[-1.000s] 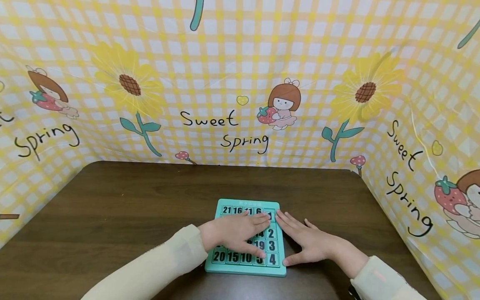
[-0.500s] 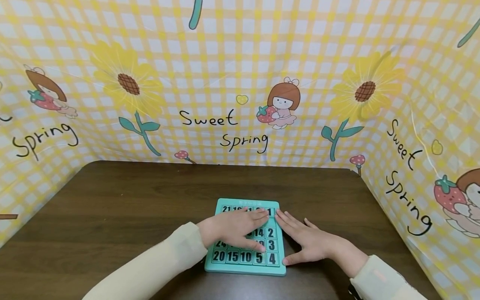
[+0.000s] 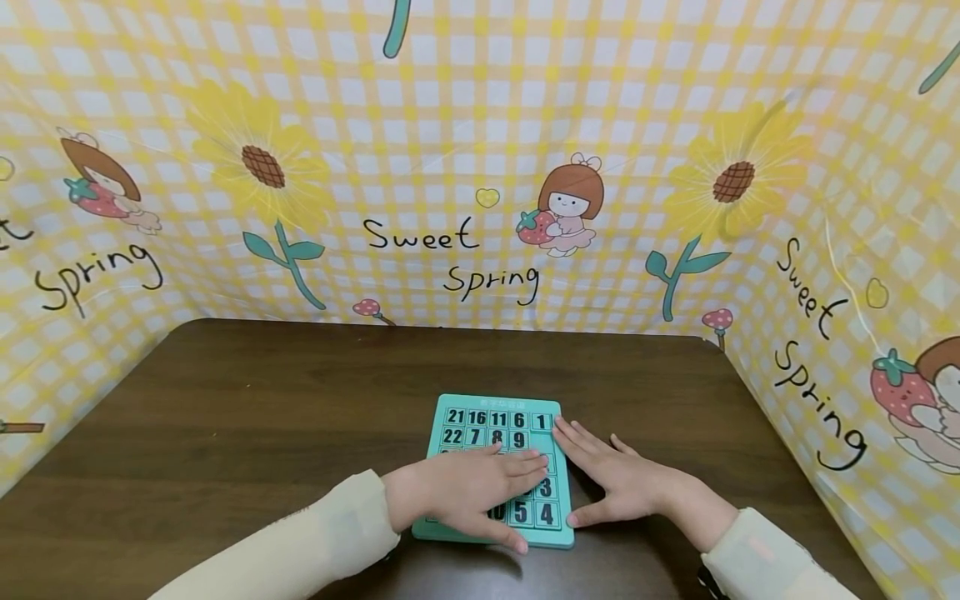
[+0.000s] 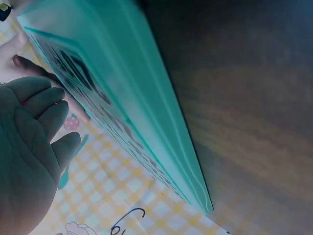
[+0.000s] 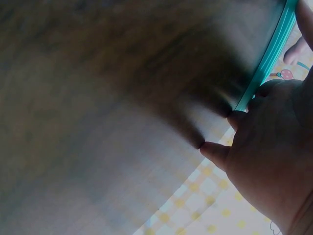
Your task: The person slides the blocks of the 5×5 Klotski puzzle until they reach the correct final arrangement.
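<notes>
A turquoise number slide puzzle [image 3: 487,402] lies on the table with black-numbered tiles. Over its middle and lower rows my left hand [image 3: 474,483] stretches, hiding several tiles. Its fingertips reach the right column, below a bare slot [image 3: 542,442] under tile 1 [image 3: 542,422]; whether they touch a tile I cannot tell. The left wrist view has the left hand [image 4: 29,147] palm-on, beside the puzzle's edge [image 4: 142,88]. My right hand [image 3: 622,475], fingers spread, rests against the puzzle's right side. In the right wrist view, the right hand [image 5: 274,147] lies beside the turquoise edge [image 5: 266,63].
The puzzle sits near the front of a dark brown wooden table [image 3: 300,375]. Yellow checked cloth [image 3: 450,125] printed with flowers and "Sweet Spring" hangs behind the table and along both sides.
Tile 1 has slid up into the top right corner. My left hand has since drawn back down the board, uncovering the upper rows. My right hand stays at the puzzle's side.
</notes>
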`<move>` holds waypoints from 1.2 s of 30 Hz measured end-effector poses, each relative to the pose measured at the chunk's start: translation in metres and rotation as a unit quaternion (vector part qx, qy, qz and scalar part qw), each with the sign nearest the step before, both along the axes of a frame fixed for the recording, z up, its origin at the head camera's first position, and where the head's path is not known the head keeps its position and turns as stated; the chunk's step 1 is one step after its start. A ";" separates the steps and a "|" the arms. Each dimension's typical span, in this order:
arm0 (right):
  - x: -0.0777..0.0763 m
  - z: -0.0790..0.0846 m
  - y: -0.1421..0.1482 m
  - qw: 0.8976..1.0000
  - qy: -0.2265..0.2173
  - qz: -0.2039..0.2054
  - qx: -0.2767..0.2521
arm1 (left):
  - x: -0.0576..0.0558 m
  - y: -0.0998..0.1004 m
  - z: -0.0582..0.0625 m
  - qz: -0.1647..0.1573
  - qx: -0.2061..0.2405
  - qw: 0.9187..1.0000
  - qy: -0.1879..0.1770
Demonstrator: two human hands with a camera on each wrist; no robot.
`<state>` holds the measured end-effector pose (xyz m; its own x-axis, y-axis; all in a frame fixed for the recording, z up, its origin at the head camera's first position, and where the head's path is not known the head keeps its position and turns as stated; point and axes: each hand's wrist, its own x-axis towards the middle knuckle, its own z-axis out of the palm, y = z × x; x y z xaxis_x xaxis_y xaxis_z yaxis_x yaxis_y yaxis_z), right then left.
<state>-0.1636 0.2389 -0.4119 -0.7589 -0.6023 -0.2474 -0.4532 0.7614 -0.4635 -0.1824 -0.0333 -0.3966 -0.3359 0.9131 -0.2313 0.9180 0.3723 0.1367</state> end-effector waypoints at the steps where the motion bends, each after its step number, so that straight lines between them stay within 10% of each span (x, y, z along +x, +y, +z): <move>1: 0.000 0.000 0.000 1.000 0.001 0.000 0.000 | 0.001 0.000 0.000 -0.003 0.001 1.000 0.000; 26: -0.001 -0.002 0.000 1.000 -0.002 -0.006 0.008 | -0.020 0.007 -0.001 0.044 0.005 0.999 -0.016; 36: 0.000 -0.002 0.000 1.000 -0.007 -0.009 0.005 | -0.008 -0.001 0.003 0.022 0.006 1.000 0.003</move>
<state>-0.1637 0.2389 -0.4138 -0.7657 -0.5864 -0.2643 -0.4327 0.7736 -0.4629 -0.1900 -0.0344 -0.3938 -0.3768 0.9001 -0.2189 0.9019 0.4103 0.1351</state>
